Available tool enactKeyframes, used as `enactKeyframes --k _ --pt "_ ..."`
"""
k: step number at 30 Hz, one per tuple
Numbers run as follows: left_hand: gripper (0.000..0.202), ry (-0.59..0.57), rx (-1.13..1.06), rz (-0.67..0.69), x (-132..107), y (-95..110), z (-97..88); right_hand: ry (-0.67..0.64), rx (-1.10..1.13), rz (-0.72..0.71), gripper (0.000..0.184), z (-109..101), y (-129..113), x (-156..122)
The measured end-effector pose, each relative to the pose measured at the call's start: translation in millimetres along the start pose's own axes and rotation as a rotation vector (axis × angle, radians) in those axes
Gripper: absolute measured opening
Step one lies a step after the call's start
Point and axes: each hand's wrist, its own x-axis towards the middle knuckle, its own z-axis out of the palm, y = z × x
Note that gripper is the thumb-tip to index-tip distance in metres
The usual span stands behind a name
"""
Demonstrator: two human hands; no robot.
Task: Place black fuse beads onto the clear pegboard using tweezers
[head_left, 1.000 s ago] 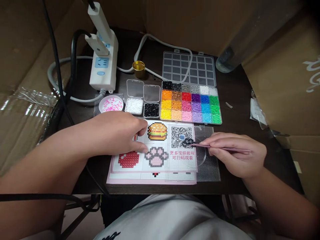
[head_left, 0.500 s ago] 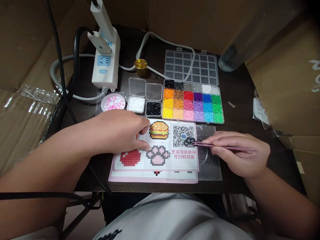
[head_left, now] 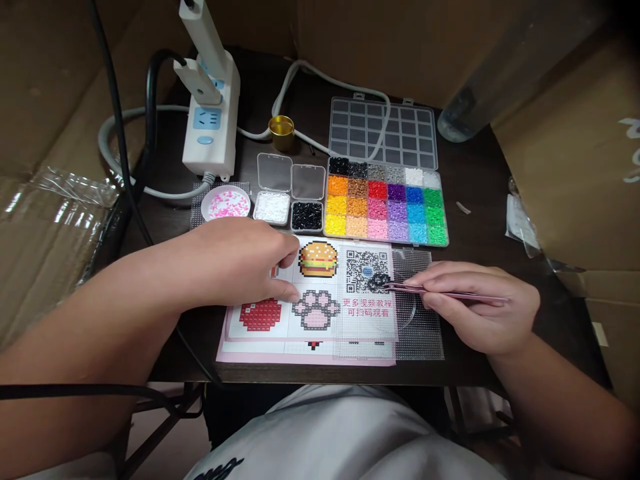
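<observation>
My right hand (head_left: 477,307) grips pink tweezers (head_left: 450,293), which point left. Their tips are at a small cluster of black beads (head_left: 379,282) on a clear pegboard (head_left: 423,333); whether a bead is between the tips is too small to tell. Part of the pegboard overlaps a printed pattern sheet (head_left: 287,333) with a QR code. My left hand (head_left: 255,257) rests on the sheet, thumb and forefinger apart, nothing seen between them. Beside its fingertips are a printed hamburger (head_left: 318,260) and a pink paw (head_left: 316,311). Its other fingers are partly hidden.
Behind the sheet stand a sorted bead box (head_left: 387,203) with its lid up, small cases of white beads (head_left: 271,208) and black beads (head_left: 307,217), and a dish of pink beads (head_left: 226,202). Farther back are a power strip (head_left: 210,127), a gold cup (head_left: 281,133) and cables.
</observation>
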Motion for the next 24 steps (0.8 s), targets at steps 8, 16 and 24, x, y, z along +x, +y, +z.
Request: enactKeyframes --k 8,16,24 --pt "0.041 -0.005 0.004 0.002 -0.1 -0.8 1.3 0.002 -0.005 -0.012 0.035 0.5 -1.4 1.8" --pt "0.040 0.008 0.019 0.021 0.6 -3.1 2.5 -0.028 0.003 -0.031 0.033 1.0 -3.0 6.3" --pt "0.044 0.010 0.005 0.025 1.0 -6.2 4.3 -0.071 -0.003 -0.019 0.029 2.9 -2.5 6.2"
